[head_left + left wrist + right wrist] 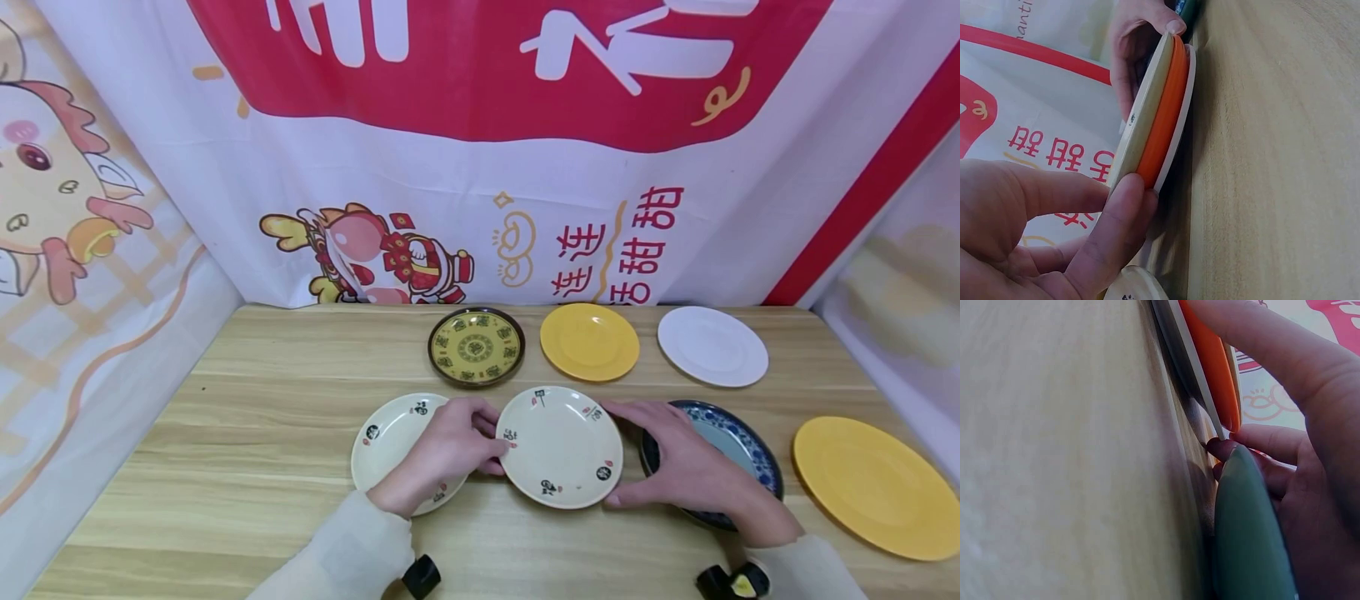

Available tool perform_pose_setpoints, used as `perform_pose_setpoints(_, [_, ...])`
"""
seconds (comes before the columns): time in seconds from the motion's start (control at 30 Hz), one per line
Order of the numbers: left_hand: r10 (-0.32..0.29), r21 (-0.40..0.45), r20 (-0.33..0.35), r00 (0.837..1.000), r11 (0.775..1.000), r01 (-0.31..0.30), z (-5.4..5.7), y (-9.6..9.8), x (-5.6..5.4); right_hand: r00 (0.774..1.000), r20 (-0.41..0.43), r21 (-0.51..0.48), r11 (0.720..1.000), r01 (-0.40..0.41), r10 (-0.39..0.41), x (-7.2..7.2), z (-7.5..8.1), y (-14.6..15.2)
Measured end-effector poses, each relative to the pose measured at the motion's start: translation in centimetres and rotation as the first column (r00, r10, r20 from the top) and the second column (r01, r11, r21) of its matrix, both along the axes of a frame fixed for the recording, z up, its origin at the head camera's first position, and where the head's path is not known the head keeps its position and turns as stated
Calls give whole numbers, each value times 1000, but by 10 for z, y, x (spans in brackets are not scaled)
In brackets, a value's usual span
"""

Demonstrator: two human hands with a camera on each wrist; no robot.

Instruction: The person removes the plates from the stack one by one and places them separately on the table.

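Between both hands is a stack of plates, topped by a cream plate with small black and red marks (562,450). In the left wrist view an orange plate (1167,112) sits under it, then a pale plate (1189,81), raised off the table. My left hand (459,446) pinches the stack's left rim. My right hand (686,458) grips the right side, thumb near the front and fingers behind. A matching cream plate (382,442) lies partly under my left wrist. A dark-rimmed blue plate (742,446) is partly hidden beneath my right hand.
Along the back of the wooden table (247,417) lie a yellow-green patterned plate (477,347), a small yellow plate (589,342) and a white plate (712,346). A larger yellow plate (877,487) lies at the right. Printed cloth (450,167) hangs behind the table.
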State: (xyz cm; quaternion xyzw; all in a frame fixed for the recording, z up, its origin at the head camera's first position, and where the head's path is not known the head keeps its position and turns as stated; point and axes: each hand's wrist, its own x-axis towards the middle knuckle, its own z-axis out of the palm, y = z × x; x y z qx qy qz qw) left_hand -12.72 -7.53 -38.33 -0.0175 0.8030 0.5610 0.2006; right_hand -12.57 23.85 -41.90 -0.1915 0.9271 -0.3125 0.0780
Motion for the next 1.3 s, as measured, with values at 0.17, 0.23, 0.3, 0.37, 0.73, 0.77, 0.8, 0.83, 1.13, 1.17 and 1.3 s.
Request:
perform_pose_setpoints(0.17, [5,-5,3,1000,1000,-5,0,0,-1,1000,-4,4,1000,1,-1,0,0,0])
perform_pose_setpoints(0.23, [5,-3,3,1000,1000,-5,0,0,-1,1000,-5,5,1000,0,0,0,0,0])
perform_pose_setpoints(0.3, [6,0,4,1000,1000,-6,0,0,-1,1000,-6,5,1000,-1,1,0,0,0])
perform_pose_setpoints(0.37, [5,0,1,1000,1000,-5,0,-1,-1,1000,-7,6,1000,-1,1,0,0,0])
perform_pose_setpoints(0.73, [-1,-63,-82,997,998,-4,3,-3,-1,1000,-7,-6,1000,5,-5,0,0,0])
perform_pose_setpoints(0.77, [-3,-68,-89,996,998,-3,3,-3,-2,1000,-6,-8,1000,4,-4,0,0,0])
perform_pose_setpoints(0.8, [-2,-70,-91,996,998,-4,3,-4,-2,1000,-7,-9,1000,4,-4,0,0,0])
perform_pose_setpoints(0.83, [-3,-70,-93,996,998,-3,2,-4,-2,1000,-6,-10,1000,4,-4,0,0,0])
perform_pose_setpoints(1.13, [5,-72,-85,996,997,-11,1,-5,-3,1000,-9,-9,1000,7,-7,0,-1,0])
perform_pose_setpoints(1.17, [9,-67,-83,997,998,-14,1,-5,-3,1000,-10,-9,1000,7,-7,0,0,0])
perform_pose_setpoints(1.3, [23,-29,-67,998,999,-25,1,-5,-2,1000,-8,-8,1000,9,-9,0,0,0])
